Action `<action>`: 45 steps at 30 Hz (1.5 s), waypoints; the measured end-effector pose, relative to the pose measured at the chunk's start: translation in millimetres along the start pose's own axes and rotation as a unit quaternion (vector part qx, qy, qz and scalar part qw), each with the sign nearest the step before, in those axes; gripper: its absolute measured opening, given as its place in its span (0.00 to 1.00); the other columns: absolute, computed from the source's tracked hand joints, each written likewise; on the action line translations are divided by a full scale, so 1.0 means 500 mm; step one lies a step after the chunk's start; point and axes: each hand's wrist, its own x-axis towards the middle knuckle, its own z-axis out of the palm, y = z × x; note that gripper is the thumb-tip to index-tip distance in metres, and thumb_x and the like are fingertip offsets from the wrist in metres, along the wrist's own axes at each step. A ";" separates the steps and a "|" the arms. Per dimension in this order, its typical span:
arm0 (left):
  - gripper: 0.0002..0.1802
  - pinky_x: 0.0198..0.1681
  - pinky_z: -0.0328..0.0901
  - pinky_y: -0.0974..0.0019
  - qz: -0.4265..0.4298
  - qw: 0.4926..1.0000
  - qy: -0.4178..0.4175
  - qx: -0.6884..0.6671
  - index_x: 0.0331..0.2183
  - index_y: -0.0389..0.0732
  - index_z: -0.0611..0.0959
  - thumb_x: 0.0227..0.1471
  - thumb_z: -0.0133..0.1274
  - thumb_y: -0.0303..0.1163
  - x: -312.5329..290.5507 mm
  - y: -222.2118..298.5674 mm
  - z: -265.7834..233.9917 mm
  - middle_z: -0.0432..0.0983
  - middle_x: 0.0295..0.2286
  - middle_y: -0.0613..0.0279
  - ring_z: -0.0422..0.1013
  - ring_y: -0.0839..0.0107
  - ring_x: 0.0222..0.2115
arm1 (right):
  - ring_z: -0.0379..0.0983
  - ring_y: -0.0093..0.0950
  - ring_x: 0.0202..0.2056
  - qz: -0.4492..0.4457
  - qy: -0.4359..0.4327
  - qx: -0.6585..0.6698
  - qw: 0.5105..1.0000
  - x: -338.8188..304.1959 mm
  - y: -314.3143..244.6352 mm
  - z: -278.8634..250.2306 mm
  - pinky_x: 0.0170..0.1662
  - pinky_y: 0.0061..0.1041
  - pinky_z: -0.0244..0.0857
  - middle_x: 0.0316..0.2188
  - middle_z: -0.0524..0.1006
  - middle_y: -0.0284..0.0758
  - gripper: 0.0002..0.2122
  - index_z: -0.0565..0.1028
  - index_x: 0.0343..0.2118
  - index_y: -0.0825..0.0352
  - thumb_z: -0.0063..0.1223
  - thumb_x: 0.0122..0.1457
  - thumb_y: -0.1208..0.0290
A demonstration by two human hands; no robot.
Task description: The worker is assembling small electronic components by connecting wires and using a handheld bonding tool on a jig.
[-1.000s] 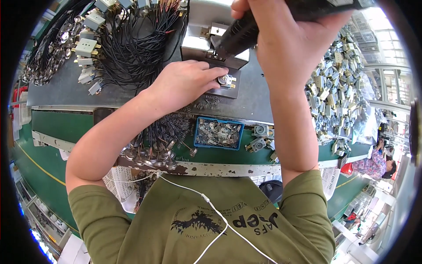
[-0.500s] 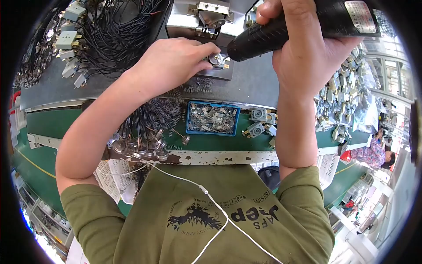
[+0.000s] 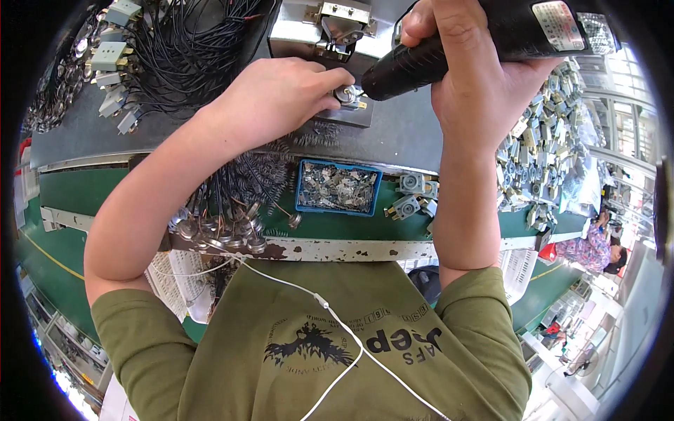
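Between the thumb and forefinger of my left hand (image 3: 281, 97) is a small grey switch housing (image 3: 347, 96) with a round metal face and brass tabs. It rests on a dark metal block (image 3: 354, 116), and those two fingers are closed around its left side. My right hand (image 3: 474, 95) is wrapped around a thick black electric screwdriver (image 3: 414, 68), held nearly level. Its narrow end points left, and its thin bit meets or almost meets the housing. The exact contact is too small to make out.
Behind the block stands a metal fixture (image 3: 344, 24). Black wires (image 3: 189, 56) and grey housings (image 3: 111, 56) crowd the left. A blue tray (image 3: 298, 186) of small metal pieces lies nearer, beside loose springs (image 3: 263, 179). More housings (image 3: 537, 147) are heaped at right; a person (image 3: 593, 245) sits beyond.
The screwdriver and my right hand have shifted slightly left and lower. My left hand keeps its hold on the housing. The whole view has tilted a little.
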 end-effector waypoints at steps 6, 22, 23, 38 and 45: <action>0.17 0.40 0.74 0.56 0.006 1.000 -0.001 0.002 0.48 0.47 0.79 0.58 0.59 0.39 0.001 -0.002 0.003 0.82 0.32 0.60 0.80 0.58 0.38 | 0.74 0.18 0.22 0.078 0.034 -0.231 0.969 -0.002 -0.018 0.016 0.25 0.17 0.68 0.25 0.78 0.31 0.05 0.78 0.35 0.71 0.65 0.59 0.80; 0.17 0.42 0.73 0.55 -0.007 1.000 -0.015 -0.005 0.48 0.48 0.80 0.57 0.59 0.39 0.000 -0.004 0.007 0.82 0.34 0.60 0.79 0.58 0.40 | 0.76 0.19 0.22 0.136 -0.032 -0.390 0.910 0.007 -0.055 0.062 0.26 0.18 0.70 0.26 0.80 0.32 0.09 0.78 0.38 0.72 0.67 0.56 0.81; 0.17 0.42 0.73 0.55 -0.007 1.000 -0.014 -0.006 0.48 0.48 0.80 0.57 0.59 0.39 -0.001 -0.005 0.008 0.82 0.34 0.60 0.79 0.58 0.40 | 0.76 0.19 0.22 0.136 -0.032 -0.391 0.910 0.006 -0.052 0.064 0.26 0.18 0.70 0.26 0.80 0.32 0.09 0.78 0.38 0.72 0.67 0.56 0.81; 0.17 0.42 0.73 0.56 0.017 1.000 0.005 0.014 0.47 0.46 0.80 0.57 0.59 0.39 -0.011 -0.011 0.012 0.81 0.34 0.61 0.79 0.59 0.39 | 0.75 0.20 0.21 0.117 -0.004 -0.352 0.929 -0.016 -0.048 0.110 0.24 0.20 0.71 0.29 0.80 0.35 0.14 0.74 0.46 0.72 0.64 0.59 0.81; 0.05 0.41 0.66 0.63 0.147 0.983 -0.093 0.049 0.29 0.45 0.82 0.45 0.58 0.32 -0.055 0.121 -0.007 0.76 0.29 0.66 0.74 0.69 0.35 | 0.75 0.21 0.21 0.042 0.029 -0.358 0.932 0.004 -0.058 0.105 0.24 0.20 0.70 0.28 0.79 0.35 0.14 0.73 0.46 0.72 0.63 0.60 0.80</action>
